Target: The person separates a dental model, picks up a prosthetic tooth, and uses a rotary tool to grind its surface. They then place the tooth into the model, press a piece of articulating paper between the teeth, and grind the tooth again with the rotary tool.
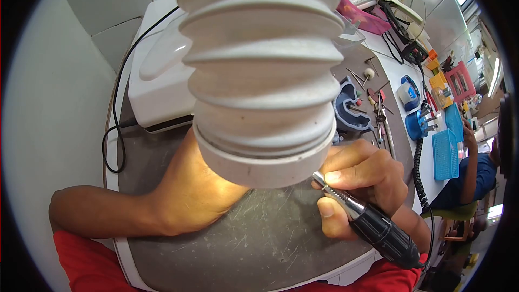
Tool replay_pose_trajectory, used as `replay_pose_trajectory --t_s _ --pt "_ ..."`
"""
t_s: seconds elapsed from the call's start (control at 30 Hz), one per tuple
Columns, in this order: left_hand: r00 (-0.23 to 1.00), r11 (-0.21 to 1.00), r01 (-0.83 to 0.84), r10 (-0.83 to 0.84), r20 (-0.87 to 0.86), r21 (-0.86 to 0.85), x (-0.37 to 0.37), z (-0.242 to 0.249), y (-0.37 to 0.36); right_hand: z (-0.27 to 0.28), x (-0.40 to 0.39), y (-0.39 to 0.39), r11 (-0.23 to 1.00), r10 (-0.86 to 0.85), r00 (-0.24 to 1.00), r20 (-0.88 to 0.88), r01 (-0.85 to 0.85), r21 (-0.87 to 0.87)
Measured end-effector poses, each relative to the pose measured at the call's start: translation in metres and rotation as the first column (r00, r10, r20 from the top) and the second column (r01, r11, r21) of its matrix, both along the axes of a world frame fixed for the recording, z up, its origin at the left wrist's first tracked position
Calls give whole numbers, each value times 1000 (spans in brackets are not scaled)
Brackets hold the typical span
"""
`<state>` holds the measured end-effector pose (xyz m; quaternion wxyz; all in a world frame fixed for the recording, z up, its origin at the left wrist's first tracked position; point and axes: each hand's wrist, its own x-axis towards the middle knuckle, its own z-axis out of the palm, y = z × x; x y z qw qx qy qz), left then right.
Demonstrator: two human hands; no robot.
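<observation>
Hanging above the worktop (281, 238), the white corrugated suction hose (265, 48) blocks the view beneath its mouth, so a slip there could go unnoticed; the left hand (208, 190) is mostly hidden behind it, and I cannot tell what, if anything, it grips. The right hand (376, 177) is clamped around a black-and-silver rotary handpiece (376, 230), tip beside the hose's rim; a loosened pinch or a tug on the black cord (431, 243) could swing that tip into the hidden fingers. Of the containers, the pink basket (370, 21) at the back carries a pale-handled tool (400, 4), the perforated blue basket (446, 155) at right has contents too small to make out, and the curved grey-blue mould (346, 114) has a thin rod or two in or across it
</observation>
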<state>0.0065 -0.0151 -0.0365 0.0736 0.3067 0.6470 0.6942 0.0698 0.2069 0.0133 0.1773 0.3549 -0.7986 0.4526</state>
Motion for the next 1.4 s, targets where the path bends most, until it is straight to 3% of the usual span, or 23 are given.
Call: replay_pose_trajectory --t_s 0.07,0.13,0.27,0.33,0.67,0.83,0.87,0.93,1.1,1.27,1.4 --pt "1000 1000 24 -24 -4 17 -2 3 -2 -1 0 0 1000 9 1000 2 -9 -20" --pt "984 988 -3 31 175 -157 2 35 -4 -1 -1 0 1000 12 1000 1 -12 -20" --pt "972 992 34 -4 236 -124 3 26 -6 -1 -1 1 999 24 1000 -5 -24 -23" --pt "895 990 75 -13 446 -120 5 29 -6 -2 -2 -1 999 21 1000 -15 -22 -34" --pt "912 989 86 -30 410 -119 2 18 -8 -1 -1 0 1000 -8 1000 -18 8 -10" --pt "970 980 79 -34 242 -183 -1 22 -8 -2 -1 -1 1000 7 1000 -2 -8 -28" --pt "970 980 80 -34 241 -182 0 21 -8 -1 -1 -1 1000 8 1000 0 -8 -25" --pt "913 989 86 -31 406 -117 2 19 -7 -1 -2 -1 1000 4 1000 -17 -4 -17" --pt "903 992 79 -28 429 -102 5 25 -6 -3 0 1 1000 12 1000 -8 -12 -3" --pt "910 994 74 -34 412 -82 4 25 -5 -3 -2 12 983 -1 999 46 10 -184" --pt "895 996 82 -62 441 -27 5 33 0 12 7 9 883 -223 948 229 296 -365"
